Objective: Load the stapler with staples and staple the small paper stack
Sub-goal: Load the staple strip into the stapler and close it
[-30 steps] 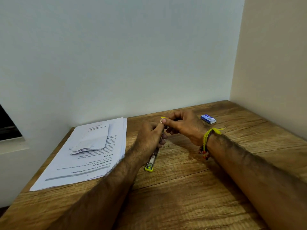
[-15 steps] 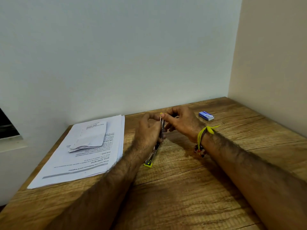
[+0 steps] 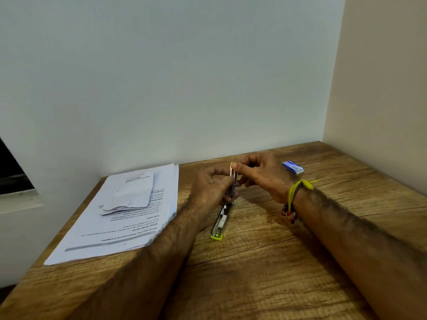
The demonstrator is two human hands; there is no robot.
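Head view: the left hand (image 3: 211, 185) grips the opened stapler (image 3: 221, 219) at mid-table, its yellow base end resting on the wood. The right hand (image 3: 261, 174) pinches the stapler's raised top end. The small paper stack (image 3: 131, 192) lies on larger sheets (image 3: 115, 227) near the table's (image 3: 265, 273) left edge; a blue staple box (image 3: 293, 167) sits toward the far right corner.

We read print only on the top sheet of the large paper stack (image 3: 129, 218), upside down to us: the headings "TASK GOAL" and "INITIAL SCENE SETUP". Its title bar and body lines are too small to read. Right of that stack, the blue staple box (image 3: 293, 167) bears illegible print.
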